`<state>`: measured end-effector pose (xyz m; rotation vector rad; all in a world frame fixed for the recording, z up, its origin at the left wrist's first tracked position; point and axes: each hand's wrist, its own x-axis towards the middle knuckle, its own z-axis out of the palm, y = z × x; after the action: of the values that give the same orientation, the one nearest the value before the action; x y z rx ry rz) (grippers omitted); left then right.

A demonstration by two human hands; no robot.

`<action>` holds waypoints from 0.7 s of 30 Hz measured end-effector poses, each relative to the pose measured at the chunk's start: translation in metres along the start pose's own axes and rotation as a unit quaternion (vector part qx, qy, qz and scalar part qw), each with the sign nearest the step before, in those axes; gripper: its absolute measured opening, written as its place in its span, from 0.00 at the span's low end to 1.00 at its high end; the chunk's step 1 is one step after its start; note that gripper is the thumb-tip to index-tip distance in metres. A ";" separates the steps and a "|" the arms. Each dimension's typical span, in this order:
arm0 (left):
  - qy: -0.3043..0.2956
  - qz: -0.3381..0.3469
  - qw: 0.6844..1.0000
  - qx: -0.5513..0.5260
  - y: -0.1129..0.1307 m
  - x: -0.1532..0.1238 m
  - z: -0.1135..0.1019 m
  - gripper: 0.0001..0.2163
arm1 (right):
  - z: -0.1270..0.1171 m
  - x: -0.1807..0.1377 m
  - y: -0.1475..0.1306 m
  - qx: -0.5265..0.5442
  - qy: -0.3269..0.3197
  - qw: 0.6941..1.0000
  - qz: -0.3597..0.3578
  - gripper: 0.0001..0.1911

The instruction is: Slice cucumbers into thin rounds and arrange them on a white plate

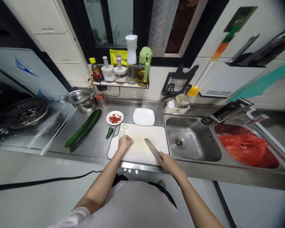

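My right hand is wrapped round the handle of a kitchen knife, its blade slanting up and left over the white cutting board. On the board's left part, my left hand has its fingers pinched together at a thin cucumber slice, partly hidden by them. Beyond that hand lies a row of cucumber slices, with a few more slices near the top corner. A short cucumber end piece rests on the steel counter, left of the board.
Two whole cucumbers lie at left, near a lidded steel pot. Behind the board stand a plate of chopped red pieces and a white plate. At right are the sink and a red plastic bag.
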<state>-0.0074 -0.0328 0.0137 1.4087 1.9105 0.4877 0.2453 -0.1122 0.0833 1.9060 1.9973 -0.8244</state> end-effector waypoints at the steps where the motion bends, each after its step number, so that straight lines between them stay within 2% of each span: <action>1: 0.013 -0.006 1.000 -0.004 -0.005 -0.001 -0.003 0.05 | 0.000 0.001 0.000 0.003 -0.002 1.000 0.001 0.14; 6: 0.081 -0.033 0.996 -0.020 -0.034 -0.002 -0.020 0.05 | -0.002 0.006 -0.003 0.006 0.000 1.000 0.002 0.13; 10: 0.103 -0.050 0.993 -0.014 -0.049 0.001 -0.028 0.04 | -0.003 0.010 -0.007 -0.001 0.002 1.000 -0.008 0.13; 17: 0.101 -0.068 0.992 0.024 -0.058 0.006 -0.031 0.05 | -0.006 0.011 -0.011 -0.001 -0.008 1.000 -0.008 0.14; 21: 0.119 -0.057 0.991 0.037 -0.057 0.004 -0.030 0.08 | -0.007 0.011 -0.012 -0.002 -0.010 1.000 -0.005 0.14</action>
<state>-0.0684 -0.0454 -0.0047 1.3264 2.2071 0.5570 0.2338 -0.0991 0.0853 1.8796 1.9980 -0.8381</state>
